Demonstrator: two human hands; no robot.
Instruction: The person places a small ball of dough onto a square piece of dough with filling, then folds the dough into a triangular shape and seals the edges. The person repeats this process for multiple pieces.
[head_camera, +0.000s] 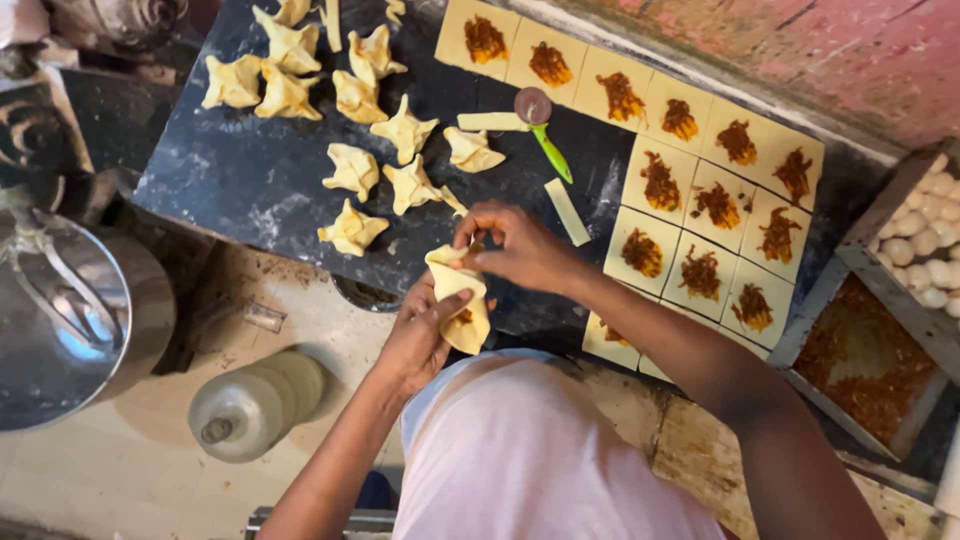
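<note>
The pale folded dough parcel with brown filling (460, 305) sits above the black bench's (250, 180) near edge, cradled from below by the left hand (420, 335) while the right hand (515, 245) pinches its top; finished parcels (352, 170) lie at eleven o'clock.

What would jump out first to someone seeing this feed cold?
Probably the two hands at centre: the left hand cradles a half-folded dough parcel while the right hand pinches its top corner. Right of them, a grid of filled dough squares covers the dark slab, each with a dab of brown filling. Upper left, finished folded parcels lie clustered, with a green-handled cutter wheel between the groups.
</note>
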